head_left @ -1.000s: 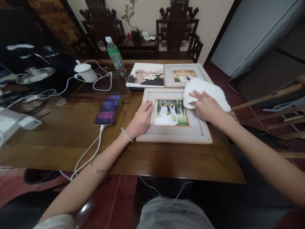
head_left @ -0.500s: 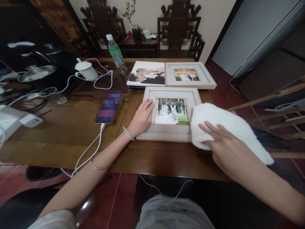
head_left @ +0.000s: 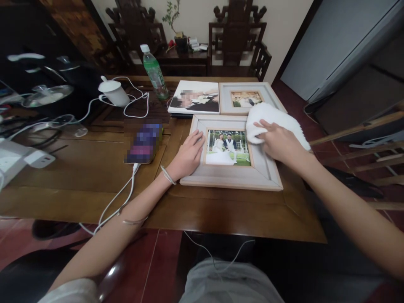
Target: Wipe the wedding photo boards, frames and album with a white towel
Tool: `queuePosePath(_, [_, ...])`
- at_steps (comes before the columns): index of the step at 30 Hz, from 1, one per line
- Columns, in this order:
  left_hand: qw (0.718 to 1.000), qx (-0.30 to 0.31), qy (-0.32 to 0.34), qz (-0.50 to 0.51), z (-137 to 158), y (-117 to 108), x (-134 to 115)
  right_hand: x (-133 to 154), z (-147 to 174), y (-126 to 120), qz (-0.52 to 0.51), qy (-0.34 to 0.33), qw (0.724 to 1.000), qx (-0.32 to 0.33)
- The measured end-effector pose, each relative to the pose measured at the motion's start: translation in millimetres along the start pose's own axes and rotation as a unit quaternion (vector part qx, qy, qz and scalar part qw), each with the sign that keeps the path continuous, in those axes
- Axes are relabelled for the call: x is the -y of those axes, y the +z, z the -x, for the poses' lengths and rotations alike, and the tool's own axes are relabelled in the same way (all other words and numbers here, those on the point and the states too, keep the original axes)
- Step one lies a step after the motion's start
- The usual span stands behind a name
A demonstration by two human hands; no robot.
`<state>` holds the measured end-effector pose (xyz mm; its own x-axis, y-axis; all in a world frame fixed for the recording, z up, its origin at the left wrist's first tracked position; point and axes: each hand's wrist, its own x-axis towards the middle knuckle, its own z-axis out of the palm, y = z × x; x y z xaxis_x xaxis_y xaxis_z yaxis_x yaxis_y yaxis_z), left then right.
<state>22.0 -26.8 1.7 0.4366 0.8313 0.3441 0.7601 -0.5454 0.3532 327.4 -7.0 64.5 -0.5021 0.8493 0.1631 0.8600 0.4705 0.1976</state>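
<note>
A picture frame (head_left: 230, 179) with a pale mat and a wedding photo lies flat near the table's right end. My left hand (head_left: 188, 155) rests on its left border, fingers stretched out and the thumb hidden. Under the fingers of my right hand (head_left: 277, 141) is a fluffy white cloth (head_left: 280, 118), held against the frame's upper right corner. The cloth covers that corner and overlaps the near edge of a second picture frame (head_left: 274, 94) behind it. Beside that one lies a white-edged photo panel (head_left: 205, 86), stacked on something dark.
Left of the frame, a phone (head_left: 145, 143) is plugged into a white cable. Further back stand a green bottle (head_left: 154, 73) and a lidded white cup (head_left: 114, 92). A clear cup (head_left: 71, 125) and a white power strip (head_left: 15, 155) are at the left. The wooden table (head_left: 236, 214) ends at the right.
My right hand and the white cloth have moved away from me, from the frame's lower right side to its upper right corner. My left hand stays in place.
</note>
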Motion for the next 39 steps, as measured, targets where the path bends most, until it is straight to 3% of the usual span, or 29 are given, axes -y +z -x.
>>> queuePosePath(3, [1.000, -0.016, -0.004, 0.009, 1, 2, 0, -11, -19, 8, -0.002, -0.001, 1.000, -0.019])
queuePosePath(6, [1.000, -0.027, -0.011, 0.010, 1, 3, 0, -7, -13, 10, 0.001, -0.018, 1.000, -0.016])
queuePosePath(9, [0.999, -0.030, -0.017, 0.012, 2, 4, -1, 12, 17, -2, -0.012, -0.037, 0.999, 0.007])
queuePosePath(15, [0.999, -0.039, -0.015, 0.014, 2, 3, -1, 57, 95, -49, -0.061, -0.078, 0.995, 0.023])
queuePosePath(19, [1.000, -0.026, -0.013, 0.007, 2, 1, -2, 69, 111, -64, -0.110, -0.113, 0.988, 0.006])
queuePosePath(25, [1.000, -0.006, -0.007, -0.001, 1, -2, -1, 62, 64, -40, -0.058, -0.058, 0.996, 0.039])
queuePosePath(32, [1.000, -0.018, -0.002, 0.006, 1, 0, 2, 15, -16, -8, -0.033, -0.017, 0.999, -0.020])
queuePosePath(35, [1.000, -0.019, -0.001, 0.010, 1, 1, 2, 19, -33, -4, -0.014, -0.012, 0.999, -0.050])
queuePosePath(39, [1.000, -0.019, 0.001, 0.020, 1, 0, 2, 44, -32, 0, 0.036, -0.044, 0.998, 0.006])
